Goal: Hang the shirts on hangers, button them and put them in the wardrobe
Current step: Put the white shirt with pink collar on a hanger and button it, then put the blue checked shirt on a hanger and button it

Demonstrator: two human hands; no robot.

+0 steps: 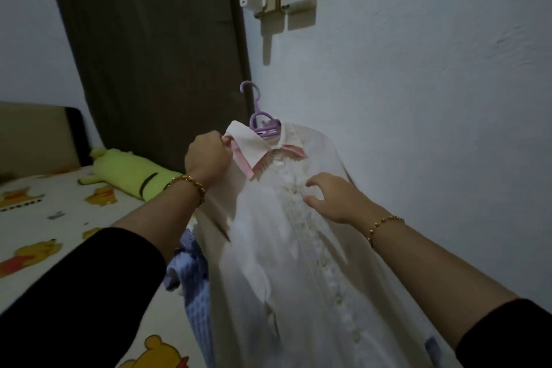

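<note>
Head view. Shirt [298, 263], cream with a pink-edged collar [257, 149], hangs on a purple hanger [263, 122] in front of a pale wall [418, 69]. Left hand [207, 158] is clamped on the shirt's shoulder just beside the collar, fist closed round the fabric. Right hand [334, 197] is at the button placket [316, 248] below the collar, fingers spread and loosely curved, holding nothing. I cannot tell whether its fingertips touch the cloth. Lower down the placket blurs, so I cannot read which buttons are fastened. A blue garment [191, 272] lies behind the shirt on a bed [59, 230] with a cartoon-bear sheet. A green plush [128, 170] lies near a brown curtain [149, 39].
</note>
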